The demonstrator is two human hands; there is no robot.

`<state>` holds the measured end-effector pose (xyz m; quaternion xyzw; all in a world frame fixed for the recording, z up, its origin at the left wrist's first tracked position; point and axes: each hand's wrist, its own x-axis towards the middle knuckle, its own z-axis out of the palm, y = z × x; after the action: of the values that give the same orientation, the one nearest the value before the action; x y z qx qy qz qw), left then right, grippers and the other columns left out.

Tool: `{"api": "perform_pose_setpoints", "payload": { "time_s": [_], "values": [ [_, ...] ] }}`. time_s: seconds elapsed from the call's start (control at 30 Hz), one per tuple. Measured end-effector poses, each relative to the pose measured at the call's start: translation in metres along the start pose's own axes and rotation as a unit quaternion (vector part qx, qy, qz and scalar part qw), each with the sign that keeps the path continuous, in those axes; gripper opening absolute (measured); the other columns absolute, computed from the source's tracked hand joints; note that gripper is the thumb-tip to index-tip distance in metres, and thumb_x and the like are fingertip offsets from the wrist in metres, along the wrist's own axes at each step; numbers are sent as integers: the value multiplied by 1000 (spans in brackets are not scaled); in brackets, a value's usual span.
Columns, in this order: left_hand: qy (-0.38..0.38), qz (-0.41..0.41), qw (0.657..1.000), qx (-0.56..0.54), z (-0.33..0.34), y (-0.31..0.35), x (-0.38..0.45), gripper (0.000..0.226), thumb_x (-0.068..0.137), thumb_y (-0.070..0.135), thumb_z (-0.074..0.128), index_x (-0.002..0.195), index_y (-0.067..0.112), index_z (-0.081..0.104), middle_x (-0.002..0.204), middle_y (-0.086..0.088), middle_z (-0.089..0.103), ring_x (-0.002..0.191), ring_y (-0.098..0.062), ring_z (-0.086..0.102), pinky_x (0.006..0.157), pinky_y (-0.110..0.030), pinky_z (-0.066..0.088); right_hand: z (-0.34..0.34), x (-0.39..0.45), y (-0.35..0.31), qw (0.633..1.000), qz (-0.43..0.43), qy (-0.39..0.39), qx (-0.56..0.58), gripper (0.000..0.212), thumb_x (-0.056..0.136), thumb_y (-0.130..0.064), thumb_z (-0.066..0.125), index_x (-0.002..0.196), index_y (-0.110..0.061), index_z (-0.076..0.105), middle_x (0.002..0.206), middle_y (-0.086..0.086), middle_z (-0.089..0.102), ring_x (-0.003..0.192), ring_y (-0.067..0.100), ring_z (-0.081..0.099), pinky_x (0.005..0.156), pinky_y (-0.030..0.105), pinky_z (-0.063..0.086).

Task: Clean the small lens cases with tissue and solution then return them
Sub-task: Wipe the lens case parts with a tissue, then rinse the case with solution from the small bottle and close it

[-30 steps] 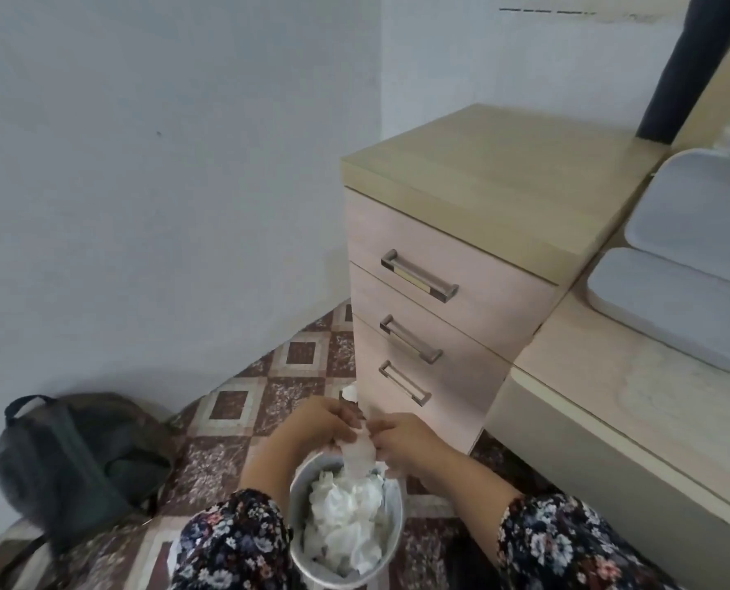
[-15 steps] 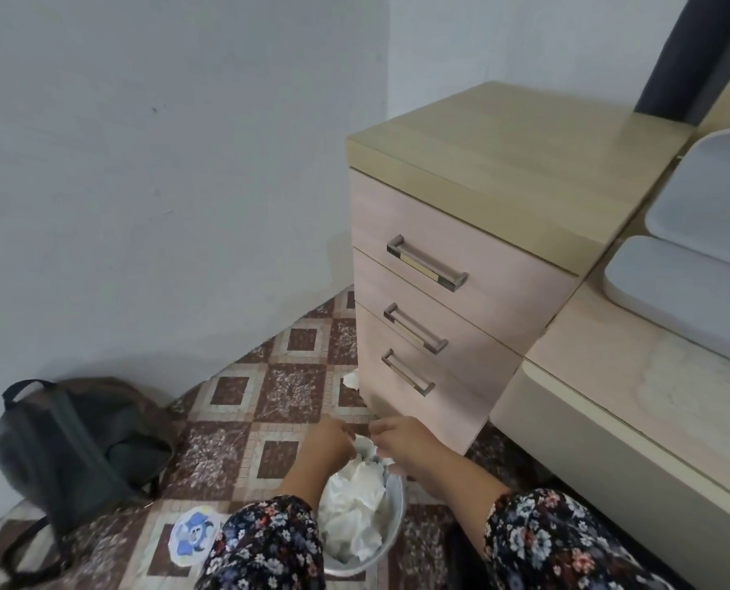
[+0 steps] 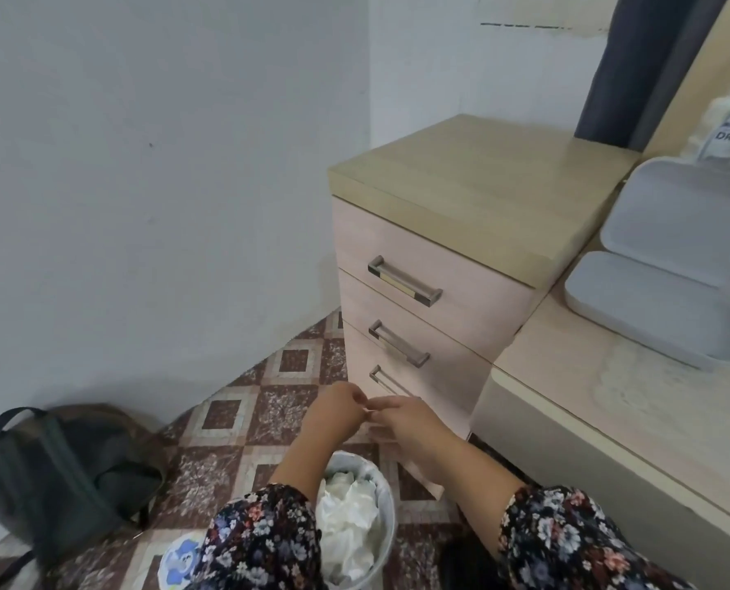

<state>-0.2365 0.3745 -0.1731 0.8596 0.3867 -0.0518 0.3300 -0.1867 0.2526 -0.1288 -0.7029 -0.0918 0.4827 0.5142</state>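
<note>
1. Together, left hand (image 3: 341,407) and right hand (image 3: 401,419) fingers pinch a tiny white scrap (image 3: 369,410), too small to tell its axis, above the tissue-filled bin (image 3: 383,511).
2. Grey cases (image 3: 652,310) lie on the counter (image 3: 610,402); a bottle (image 3: 725,138) reads "DR".

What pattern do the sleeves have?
The sleeves are dark with a small multicoloured floral print, seen in the head view.

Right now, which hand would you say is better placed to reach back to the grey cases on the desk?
Probably the right hand: the grey cases lie on its side, while the left hand sits farther away above the bin.
</note>
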Motion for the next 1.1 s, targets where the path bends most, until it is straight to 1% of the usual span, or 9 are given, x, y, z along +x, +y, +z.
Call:
{"api": "perform_pose_setpoints", "payload": {
  "time_s": [0.07, 0.13, 0.3, 0.5, 0.57, 0.67, 0.8, 0.9, 1.1],
  "values": [
    [22, 26, 999, -3, -12, 16, -6, 12, 82, 13, 57, 88, 21, 65, 92, -2, 66, 76, -15, 61, 67, -28, 49, -6, -10, -14, 999, -18, 3, 38, 26, 93, 1, 53, 114, -6, 65, 100, 11, 68, 76, 16, 63, 64, 23, 50],
    [48, 50, 998, 1, -25, 34, -12, 19, 82, 11, 53, 84, 25, 64, 93, -2, 66, 78, -17, 61, 64, -28, 48, -12, -22, -28, 996, -43, -6, 79, 25, 92, 3, 54, 114, -3, 64, 95, 12, 65, 68, 15, 61, 56, 20, 48],
    [148, 102, 984, -11, -56, 77, -43, 19, 81, 6, 53, 83, 20, 65, 81, 1, 65, 75, -18, 63, 65, -33, 53, -23, -55, -53, 983, -132, -37, 122, 24, 93, 2, 52, 112, -6, 64, 91, 8, 67, 76, 15, 65, 65, 21, 50],
    [166, 165, 969, -76, -77, 136, -85, 21, 78, 4, 53, 75, 22, 63, 72, 5, 62, 65, -10, 57, 54, -20, 41, -62, -93, -73, 965, -214, -32, 146, 28, 93, 2, 50, 117, -3, 64, 100, 6, 69, 85, 15, 68, 85, 32, 52],
    [173, 194, 960, -100, -77, 155, -99, 20, 80, 6, 54, 78, 21, 66, 75, 3, 64, 68, -11, 59, 58, -21, 45, -79, -108, -76, 960, -234, -18, 154, 28, 93, 3, 50, 115, -4, 65, 100, 6, 71, 86, 13, 69, 83, 29, 51],
    [159, 265, 941, -137, -70, 184, -115, 24, 76, 15, 49, 83, 19, 71, 81, 2, 69, 77, -18, 61, 67, -31, 49, -106, -129, -78, 953, -256, 13, 164, 26, 93, 3, 50, 109, -7, 68, 98, 5, 72, 88, 12, 69, 86, 29, 50],
    [129, 289, 941, -123, -50, 225, -123, 23, 78, 5, 52, 85, 16, 70, 83, -5, 69, 79, -24, 61, 68, -32, 49, -143, -151, -71, 941, -277, 82, 177, 23, 92, 4, 50, 103, -5, 69, 90, 5, 74, 80, 11, 70, 91, 35, 50],
    [107, 328, 932, -111, -31, 256, -131, 23, 80, 5, 51, 86, 19, 69, 86, -3, 69, 81, -21, 61, 69, -30, 47, -172, -163, -62, 927, -288, 137, 197, 21, 90, 5, 52, 97, -5, 69, 87, 8, 73, 80, 15, 69, 93, 40, 50],
    [58, 390, 914, -97, 14, 317, -145, 21, 80, 6, 49, 85, 12, 69, 83, -4, 69, 82, -22, 61, 74, -40, 51, -232, -186, -40, 893, -308, 235, 228, 21, 89, 8, 51, 87, -6, 67, 82, 11, 70, 81, 25, 62, 86, 38, 53]
  ]
}}
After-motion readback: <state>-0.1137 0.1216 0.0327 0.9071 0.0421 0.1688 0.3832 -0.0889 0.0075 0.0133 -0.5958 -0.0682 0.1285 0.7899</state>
